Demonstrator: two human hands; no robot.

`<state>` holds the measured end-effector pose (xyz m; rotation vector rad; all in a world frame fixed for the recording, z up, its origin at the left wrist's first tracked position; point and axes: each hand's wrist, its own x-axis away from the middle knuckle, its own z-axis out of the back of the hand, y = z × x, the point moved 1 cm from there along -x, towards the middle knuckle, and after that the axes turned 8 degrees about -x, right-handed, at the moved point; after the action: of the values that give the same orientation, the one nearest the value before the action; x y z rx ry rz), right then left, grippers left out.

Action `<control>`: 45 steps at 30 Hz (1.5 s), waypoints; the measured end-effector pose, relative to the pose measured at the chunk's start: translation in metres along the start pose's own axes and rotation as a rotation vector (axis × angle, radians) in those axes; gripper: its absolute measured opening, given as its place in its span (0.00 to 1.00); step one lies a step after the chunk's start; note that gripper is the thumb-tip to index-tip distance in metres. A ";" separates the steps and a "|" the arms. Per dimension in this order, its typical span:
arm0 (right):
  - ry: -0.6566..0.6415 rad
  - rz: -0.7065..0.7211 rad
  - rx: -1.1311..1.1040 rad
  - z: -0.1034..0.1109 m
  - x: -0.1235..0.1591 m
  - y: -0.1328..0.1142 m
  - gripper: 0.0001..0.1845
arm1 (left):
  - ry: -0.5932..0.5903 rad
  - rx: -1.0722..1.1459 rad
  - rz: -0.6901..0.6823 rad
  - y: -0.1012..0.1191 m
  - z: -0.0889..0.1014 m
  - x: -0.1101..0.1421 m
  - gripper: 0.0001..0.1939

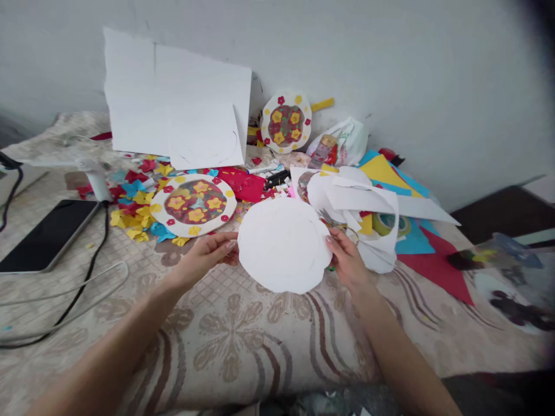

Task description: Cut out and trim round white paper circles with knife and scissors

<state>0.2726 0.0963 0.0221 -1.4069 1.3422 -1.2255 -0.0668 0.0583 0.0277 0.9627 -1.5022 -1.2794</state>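
Between my two hands is a white paper disc point(284, 245) with a wavy, scalloped edge, held above the patterned cloth. My left hand point(217, 249) pinches its left edge, and my right hand point(346, 254) grips its right edge with the thumb on the front. Just beyond my left hand lies a round white frame point(193, 205) decorated with red and yellow paper flowers. Close behind my right hand are cut white paper scraps point(364, 199) and a roll of tape point(391, 224).
Folded paper flowers point(139, 202) in several colours lie left of the decorated frame. A second flowered frame point(286, 123) and a large white sheet point(177, 98) lean at the wall. A phone point(50, 236) and cables point(96, 254) are at left; coloured paper point(437, 263) lies at right.
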 end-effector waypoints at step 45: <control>-0.071 -0.019 0.062 -0.004 0.002 0.009 0.20 | 0.134 -0.069 -0.240 0.009 -0.004 0.003 0.20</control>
<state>0.2672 0.0932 0.0142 -1.4093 1.2353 -1.2086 -0.0637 0.0557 0.0369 1.1865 -1.2601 -1.3962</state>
